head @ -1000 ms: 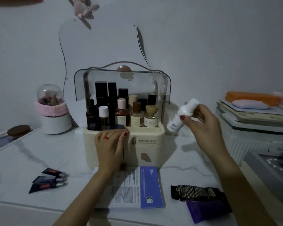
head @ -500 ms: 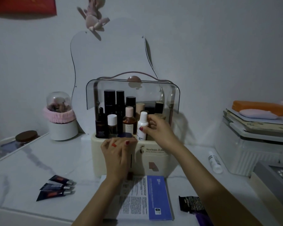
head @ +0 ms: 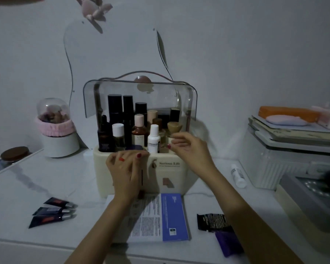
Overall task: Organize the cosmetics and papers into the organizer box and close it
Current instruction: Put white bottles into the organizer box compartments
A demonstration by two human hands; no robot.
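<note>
The white bottle (head: 154,139) that the right hand (head: 191,149) carried a second ago now stands upright in the front row of the box (head: 177,176), between the brown bottle (head: 139,130) and the wood-capped one (head: 174,127). Half a second ago the fingers were still round it; now the right hand has let go and hangs just beside it, fingers loosely spread and holding nothing. The left hand (head: 125,168) has not moved: it lies flat on the box's front rim, fingers together, steadying it and gripping nothing. So one more cosmetic is stowed, but much is left on the table (head: 27,187): three tubes (head: 53,211) at the left, the papers (head: 158,218) in front of the box, a black sachet (head: 213,221) touching a purple one (head: 230,242) at the right, and a small white tube (head: 237,175) lying on its side beside the box (probably next, being nearest the free hand). The lid (head: 141,98) is still raised, so closing comes last.
</note>
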